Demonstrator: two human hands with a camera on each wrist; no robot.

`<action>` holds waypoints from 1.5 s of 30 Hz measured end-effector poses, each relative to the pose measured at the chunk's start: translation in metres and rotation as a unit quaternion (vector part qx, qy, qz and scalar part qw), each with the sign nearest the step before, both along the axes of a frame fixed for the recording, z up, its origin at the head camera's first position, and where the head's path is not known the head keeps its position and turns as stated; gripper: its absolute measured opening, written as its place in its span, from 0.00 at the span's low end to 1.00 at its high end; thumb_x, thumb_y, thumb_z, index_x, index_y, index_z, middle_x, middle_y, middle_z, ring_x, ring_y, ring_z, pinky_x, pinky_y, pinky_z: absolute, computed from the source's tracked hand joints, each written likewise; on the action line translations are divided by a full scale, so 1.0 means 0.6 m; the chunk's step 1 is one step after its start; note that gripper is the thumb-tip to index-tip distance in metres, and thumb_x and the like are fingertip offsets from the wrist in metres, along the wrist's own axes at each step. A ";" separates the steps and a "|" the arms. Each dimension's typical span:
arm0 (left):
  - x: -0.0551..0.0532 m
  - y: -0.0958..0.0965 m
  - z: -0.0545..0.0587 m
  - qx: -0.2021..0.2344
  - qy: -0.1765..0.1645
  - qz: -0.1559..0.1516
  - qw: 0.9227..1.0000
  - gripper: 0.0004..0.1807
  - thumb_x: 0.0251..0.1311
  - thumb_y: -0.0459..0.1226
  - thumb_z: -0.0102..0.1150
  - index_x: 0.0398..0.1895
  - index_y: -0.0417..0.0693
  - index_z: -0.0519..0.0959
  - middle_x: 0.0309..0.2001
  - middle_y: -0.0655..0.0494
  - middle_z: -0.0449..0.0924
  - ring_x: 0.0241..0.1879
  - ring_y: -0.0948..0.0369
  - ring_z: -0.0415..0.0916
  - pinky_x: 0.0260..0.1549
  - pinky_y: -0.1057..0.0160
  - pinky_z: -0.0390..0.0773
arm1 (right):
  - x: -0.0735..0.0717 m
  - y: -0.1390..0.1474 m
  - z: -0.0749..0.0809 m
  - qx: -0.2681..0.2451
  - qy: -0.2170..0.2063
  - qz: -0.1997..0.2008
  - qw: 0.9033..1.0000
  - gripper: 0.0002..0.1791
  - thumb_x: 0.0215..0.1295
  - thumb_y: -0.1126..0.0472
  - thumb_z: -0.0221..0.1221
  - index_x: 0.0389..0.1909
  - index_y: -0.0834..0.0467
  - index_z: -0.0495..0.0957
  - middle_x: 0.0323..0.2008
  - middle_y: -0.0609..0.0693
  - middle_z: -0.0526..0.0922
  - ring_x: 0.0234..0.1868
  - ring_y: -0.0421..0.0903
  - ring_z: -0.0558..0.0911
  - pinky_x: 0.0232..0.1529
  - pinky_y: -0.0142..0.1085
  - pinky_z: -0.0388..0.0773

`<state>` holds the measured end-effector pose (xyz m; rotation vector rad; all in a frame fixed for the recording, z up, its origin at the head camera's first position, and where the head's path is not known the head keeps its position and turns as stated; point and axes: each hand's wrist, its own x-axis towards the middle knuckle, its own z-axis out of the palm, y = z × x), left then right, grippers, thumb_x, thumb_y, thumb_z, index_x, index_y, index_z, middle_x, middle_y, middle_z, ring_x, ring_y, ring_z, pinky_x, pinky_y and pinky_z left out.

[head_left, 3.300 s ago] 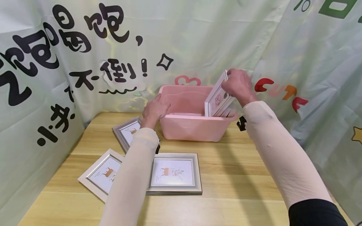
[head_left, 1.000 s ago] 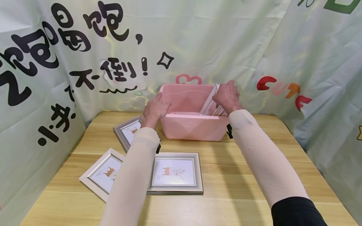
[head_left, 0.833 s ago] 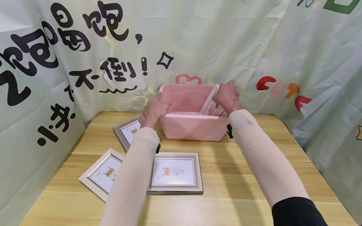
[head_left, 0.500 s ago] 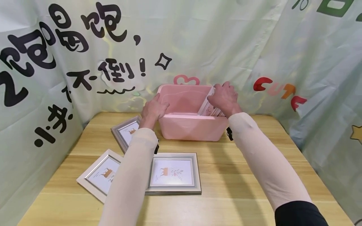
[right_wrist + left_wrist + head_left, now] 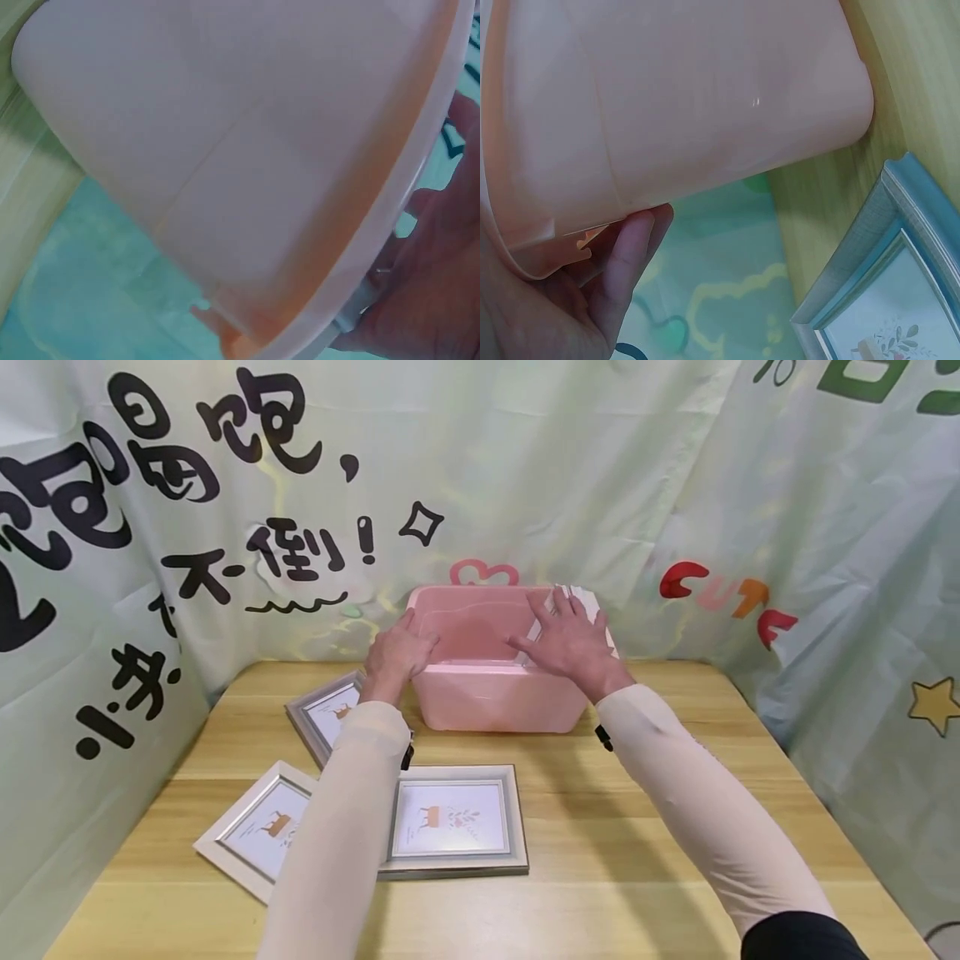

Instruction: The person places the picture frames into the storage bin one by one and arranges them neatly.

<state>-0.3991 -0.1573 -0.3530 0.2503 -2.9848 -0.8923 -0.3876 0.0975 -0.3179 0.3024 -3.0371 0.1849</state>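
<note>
A pink plastic bin (image 5: 498, 700) stands at the back of the table. My left hand (image 5: 400, 653) grips its left rim; the left wrist view shows the fingers (image 5: 630, 255) curled beneath that rim. Several white picture frames (image 5: 585, 600) lean inside the bin's right end, partly covered by my right hand (image 5: 572, 647). That hand has its fingers spread and lies over the tops of the frames. In the right wrist view it is seen beyond the bin's rim (image 5: 405, 187).
Three picture frames lie face up on the wooden table (image 5: 637, 860): a pale one (image 5: 517, 818) in front of the bin, another pale one (image 5: 232, 852) turned askew at left, and a grey one (image 5: 303, 718) beside the bin. A printed curtain (image 5: 525, 468) hangs behind.
My right hand lowered the white frames into the bin's right end, then let go, spread its fingers and shifted left over them. The left hand has stayed on the rim.
</note>
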 end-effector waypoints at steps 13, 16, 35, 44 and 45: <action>0.005 -0.009 -0.003 0.005 0.000 -0.005 1.000 0.41 0.63 0.64 0.38 0.78 0.68 0.43 0.77 0.48 0.51 0.71 0.38 0.55 0.65 0.40 0.63 | 0.057 -0.043 -0.023 0.026 0.049 0.060 0.997 0.52 0.53 0.16 0.37 0.77 0.35 0.42 0.78 0.54 0.48 0.77 0.57 0.48 0.66 0.73 0.43; 0.007 -0.010 -0.004 0.006 -0.001 -0.004 1.000 0.41 0.63 0.63 0.39 0.78 0.67 0.43 0.77 0.48 0.51 0.71 0.38 0.55 0.65 0.40 0.62 | 0.064 -0.047 -0.028 0.033 0.060 0.067 0.995 0.52 0.53 0.16 0.38 0.76 0.35 0.43 0.76 0.52 0.52 0.77 0.55 0.51 0.66 0.72 0.46; 0.004 -0.004 -0.002 0.000 0.000 -0.005 1.000 0.41 0.63 0.65 0.37 0.77 0.70 0.43 0.76 0.46 0.52 0.71 0.38 0.56 0.64 0.41 0.64 | 0.115 -0.040 -0.042 0.048 0.083 0.130 0.987 0.48 0.57 0.19 0.39 0.76 0.35 0.44 0.77 0.51 0.51 0.77 0.57 0.51 0.63 0.75 0.47; 0.002 -0.001 0.001 0.003 0.004 -0.004 1.000 0.41 0.62 0.63 0.39 0.78 0.68 0.44 0.76 0.47 0.52 0.71 0.38 0.56 0.64 0.41 0.64 | 0.149 -0.042 -0.054 0.056 0.063 0.143 0.986 0.49 0.53 0.15 0.32 0.75 0.31 0.39 0.79 0.47 0.39 0.78 0.58 0.47 0.66 0.74 0.37; 0.001 0.000 0.001 0.004 0.005 -0.005 1.000 0.41 0.61 0.63 0.39 0.78 0.68 0.44 0.76 0.48 0.52 0.71 0.38 0.56 0.64 0.41 0.64 | 0.152 -0.041 -0.057 0.052 0.066 0.147 0.986 0.49 0.54 0.16 0.33 0.75 0.31 0.40 0.79 0.47 0.39 0.78 0.58 0.47 0.66 0.74 0.38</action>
